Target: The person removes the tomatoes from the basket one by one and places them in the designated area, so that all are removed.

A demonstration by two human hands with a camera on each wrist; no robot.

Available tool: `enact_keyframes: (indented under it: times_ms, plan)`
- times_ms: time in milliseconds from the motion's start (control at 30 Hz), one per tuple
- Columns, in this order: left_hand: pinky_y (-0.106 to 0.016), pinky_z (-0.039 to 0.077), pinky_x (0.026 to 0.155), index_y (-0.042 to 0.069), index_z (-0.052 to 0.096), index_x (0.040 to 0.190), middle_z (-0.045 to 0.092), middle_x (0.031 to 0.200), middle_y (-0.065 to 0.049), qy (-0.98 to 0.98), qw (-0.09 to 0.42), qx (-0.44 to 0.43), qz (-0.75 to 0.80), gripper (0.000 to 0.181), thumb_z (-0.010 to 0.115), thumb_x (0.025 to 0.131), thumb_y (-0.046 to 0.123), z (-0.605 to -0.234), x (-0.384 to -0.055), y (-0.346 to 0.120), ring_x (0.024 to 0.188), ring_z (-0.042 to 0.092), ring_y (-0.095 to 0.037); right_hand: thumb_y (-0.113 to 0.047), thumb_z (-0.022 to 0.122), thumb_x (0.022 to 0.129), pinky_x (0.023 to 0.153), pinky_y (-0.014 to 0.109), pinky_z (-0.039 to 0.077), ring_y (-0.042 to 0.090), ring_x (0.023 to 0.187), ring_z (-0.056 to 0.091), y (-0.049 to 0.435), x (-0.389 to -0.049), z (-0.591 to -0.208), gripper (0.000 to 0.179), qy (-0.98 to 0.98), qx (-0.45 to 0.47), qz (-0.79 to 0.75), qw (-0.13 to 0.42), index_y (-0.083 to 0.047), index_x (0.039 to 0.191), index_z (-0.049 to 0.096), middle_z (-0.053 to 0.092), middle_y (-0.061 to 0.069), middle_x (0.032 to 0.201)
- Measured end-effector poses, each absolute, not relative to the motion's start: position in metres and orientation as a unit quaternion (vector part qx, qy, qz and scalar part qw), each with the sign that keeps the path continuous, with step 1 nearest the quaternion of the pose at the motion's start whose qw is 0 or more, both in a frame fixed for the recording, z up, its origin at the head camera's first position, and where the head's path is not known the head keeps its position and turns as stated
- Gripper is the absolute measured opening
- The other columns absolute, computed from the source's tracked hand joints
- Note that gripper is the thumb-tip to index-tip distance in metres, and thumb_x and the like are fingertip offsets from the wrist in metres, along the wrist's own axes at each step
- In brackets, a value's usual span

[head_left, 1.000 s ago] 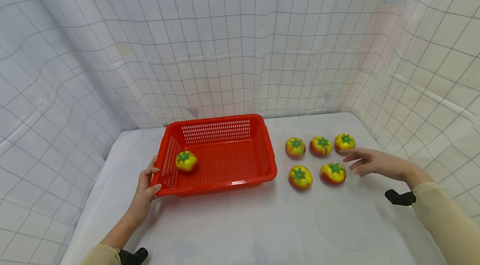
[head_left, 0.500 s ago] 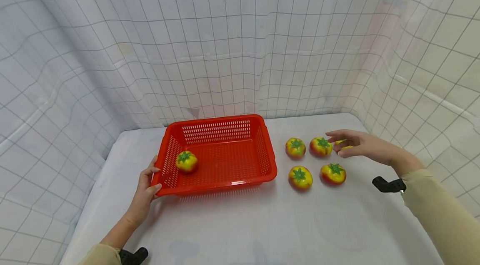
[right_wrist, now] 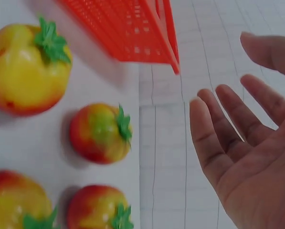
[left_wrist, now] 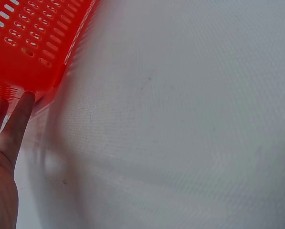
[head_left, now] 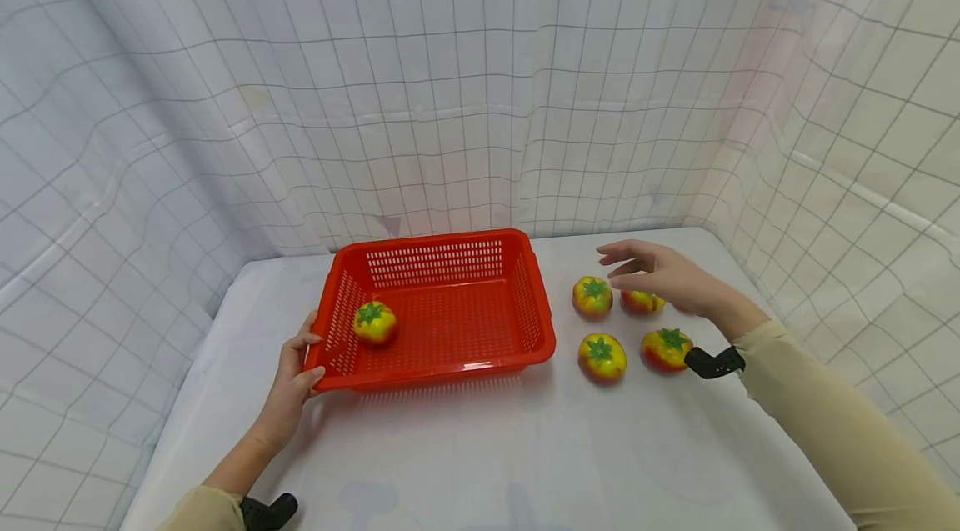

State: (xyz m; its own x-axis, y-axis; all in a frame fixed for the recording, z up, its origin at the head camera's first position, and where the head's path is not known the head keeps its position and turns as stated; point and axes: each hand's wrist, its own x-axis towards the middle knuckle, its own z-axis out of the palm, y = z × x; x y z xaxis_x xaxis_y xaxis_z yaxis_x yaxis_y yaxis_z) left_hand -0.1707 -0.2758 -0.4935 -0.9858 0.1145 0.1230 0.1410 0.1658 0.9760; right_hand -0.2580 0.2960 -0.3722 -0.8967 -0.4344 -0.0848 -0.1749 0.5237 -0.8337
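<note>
A red plastic basket (head_left: pixel 450 363) with slotted walls stands on the white table. My left hand (head_left: pixel 288 377) holds it by the left rim near the front corner; in the left wrist view its fingers (left_wrist: pixel 15 124) reach the red wall. Inside, at the left end, lies a yellow-red tomato-like fruit (head_left: pixel 375 324) with a green leafy top. My right hand (head_left: pixel 663 273) hovers with spread fingers over the back of the fruits at the right, holding nothing. Under and beside it are a back-row fruit (head_left: pixel 592 298) and a partly covered fruit (head_left: pixel 642 303).
Nearer the front lie two more fruits, a left one (head_left: pixel 602 358) and a right one (head_left: pixel 666 349), the latter close to the black wrist strap (head_left: pixel 715 363). A white checked curtain (head_left: pixel 450 97) encloses the table (head_left: pixel 450 464) at the back and sides.
My right hand has moved left and slightly back, from beside the right-hand fruits to above the back row, now covering the far-right fruit. The left hand and basket stay put.
</note>
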Motion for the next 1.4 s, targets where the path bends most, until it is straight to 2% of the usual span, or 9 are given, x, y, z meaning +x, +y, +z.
enact_keyframes:
  times_ms: [200, 367, 600, 867, 1067, 1233, 1400]
  plan:
    - [-0.02, 0.054, 0.087, 0.017, 0.03, 0.133, -0.002, 0.173, 0.003, -0.76, 0.009, -0.086, -0.644, 0.037, 0.041, 0.1, 0.005, -0.494, -0.172, -0.277, 0.153, 0.012, -0.031, -0.038, 0.071, 0.096, 0.1, 0.046, 0.05, 0.02, 0.123, 0.06, 0.261, -0.266, -0.368, 0.052, 0.864, -0.189, -0.448, 0.132, -0.03, 0.144, 0.054, 0.062, -0.004, 0.135]
    - [-0.019, 0.053, 0.088, 0.017, 0.03, 0.133, -0.002, 0.173, 0.003, -0.762, 0.011, -0.088, -0.641, 0.036, 0.04, 0.1, 0.005, -0.495, -0.172, -0.277, 0.154, 0.009, -0.032, -0.033, 0.072, 0.095, 0.095, 0.042, 0.055, 0.022, 0.12, 0.061, 0.228, -0.274, -0.362, 0.053, 0.857, -0.226, -0.443, 0.138, -0.023, 0.145, 0.054, 0.063, 0.0, 0.134]
    - [-0.02, 0.054, 0.087, 0.015, 0.029, 0.134, -0.001, 0.173, 0.004, -0.771, 0.013, -0.086, -0.631, 0.037, 0.04, 0.1, 0.006, -0.493, -0.171, -0.276, 0.153, 0.01, -0.036, -0.033, 0.073, 0.093, 0.096, 0.044, 0.053, 0.02, 0.12, 0.058, 0.181, -0.283, -0.355, 0.055, 0.85, -0.254, -0.427, 0.175, -0.021, 0.144, 0.054, 0.062, 0.001, 0.132]
    - [-0.018, 0.053, 0.088, 0.016, 0.028, 0.133, -0.002, 0.172, 0.005, -0.772, 0.014, -0.08, -0.63, 0.038, 0.039, 0.099, 0.003, -0.493, -0.171, -0.275, 0.154, 0.006, -0.037, -0.032, 0.074, 0.093, 0.095, 0.037, 0.053, 0.016, 0.117, 0.06, 0.136, -0.295, -0.364, 0.056, 0.842, -0.29, -0.402, 0.211, -0.023, 0.144, 0.055, 0.06, -0.005, 0.133]
    - [-0.019, 0.053, 0.088, 0.017, 0.03, 0.132, -0.002, 0.173, 0.003, -0.765, 0.015, -0.081, -0.638, 0.037, 0.042, 0.099, 0.006, -0.493, -0.171, -0.276, 0.154, 0.005, -0.036, -0.029, 0.075, 0.093, 0.096, 0.035, 0.053, 0.017, 0.118, 0.06, 0.108, -0.301, -0.367, 0.056, 0.823, -0.319, -0.412, 0.226, -0.023, 0.144, 0.055, 0.06, -0.004, 0.132]
    - [-0.019, 0.053, 0.089, 0.018, 0.03, 0.131, -0.003, 0.173, 0.001, -0.757, 0.015, -0.083, -0.648, 0.035, 0.041, 0.1, 0.006, -0.493, -0.171, -0.276, 0.155, 0.004, -0.035, -0.027, 0.077, 0.092, 0.097, 0.034, 0.052, 0.019, 0.12, 0.059, 0.089, -0.305, -0.372, 0.059, 0.816, -0.317, -0.414, 0.248, -0.02, 0.146, 0.054, 0.059, -0.001, 0.135]
    - [-0.018, 0.053, 0.089, 0.016, 0.031, 0.132, -0.002, 0.173, 0.001, -0.754, 0.018, -0.083, -0.652, 0.037, 0.04, 0.099, 0.001, -0.492, -0.171, -0.275, 0.154, 0.004, -0.037, -0.031, 0.078, 0.091, 0.098, 0.034, 0.051, 0.019, 0.122, 0.057, 0.07, -0.311, -0.379, 0.061, 0.824, -0.312, -0.394, 0.262, -0.023, 0.146, 0.053, 0.057, -0.003, 0.137]
